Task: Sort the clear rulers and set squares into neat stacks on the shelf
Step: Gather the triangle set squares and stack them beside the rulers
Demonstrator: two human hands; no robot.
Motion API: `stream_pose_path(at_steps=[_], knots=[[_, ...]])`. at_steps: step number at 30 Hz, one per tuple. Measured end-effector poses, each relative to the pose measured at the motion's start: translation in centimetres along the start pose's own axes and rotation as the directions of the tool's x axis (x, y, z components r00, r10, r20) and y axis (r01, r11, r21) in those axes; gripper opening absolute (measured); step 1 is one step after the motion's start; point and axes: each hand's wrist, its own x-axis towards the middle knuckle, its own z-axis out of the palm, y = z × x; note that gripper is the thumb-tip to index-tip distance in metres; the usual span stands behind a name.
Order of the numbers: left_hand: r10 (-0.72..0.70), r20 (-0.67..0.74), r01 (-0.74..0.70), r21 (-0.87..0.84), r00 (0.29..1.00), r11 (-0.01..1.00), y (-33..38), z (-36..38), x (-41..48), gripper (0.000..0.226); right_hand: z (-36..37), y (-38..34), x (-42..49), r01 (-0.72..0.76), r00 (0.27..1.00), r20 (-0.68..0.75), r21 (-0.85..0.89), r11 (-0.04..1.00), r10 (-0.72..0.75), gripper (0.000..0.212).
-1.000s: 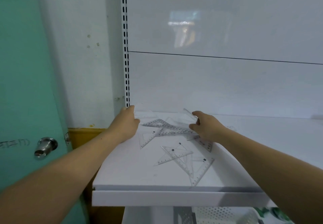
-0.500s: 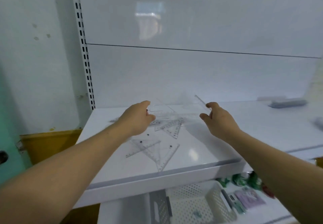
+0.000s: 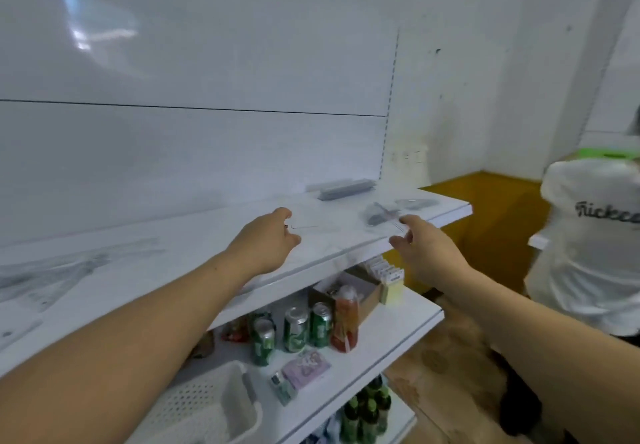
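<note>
Over glossy white shelf (image 3: 166,263), left hand (image 3: 266,241), right hand (image 3: 424,251) pinch flat clear set square (image 3: 332,230)

Bare shelf (image 3: 173,246) surface lies open between the blurred set squares (image 3: 52,277) at the left and the gray stack (image 3: 341,189) at the back right. Clear pieces (image 3: 381,215) crowd the right end; a person (image 3: 588,236) stands just beyond it.

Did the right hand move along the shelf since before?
Yes. The right hand went rightward along the white shelf: it was near the left end, now it is near the gray stack by the right end.
</note>
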Motion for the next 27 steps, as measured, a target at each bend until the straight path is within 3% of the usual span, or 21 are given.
stream_pose_path(at_steps=[6, 15, 27], knots=[[0.056, 0.044, -0.057, 0.015, 0.997, 0.998, 7.1, 6.3, 4.0, 0.055, -4.6, 9.2, 0.9, -0.06, 0.997, -0.053, -0.046, 0.997, 0.057, 0.047], [0.082, 0.063, -0.085, 0.05, 0.995, 0.995, 10.5, 12.1, 12.9, 0.057, -4.0, 16.6, 8.5, -0.061, 0.997, -0.046, -0.044, 0.997, 0.059, 0.05], [-0.07, 0.061, 0.071, -0.01, 0.996, 0.997, 10.5, 15.2, 22.6, 0.056, -0.8, 19.9, 23.2, 0.046, 0.995, 0.095, -0.018, 0.999, -0.044, 0.051]])
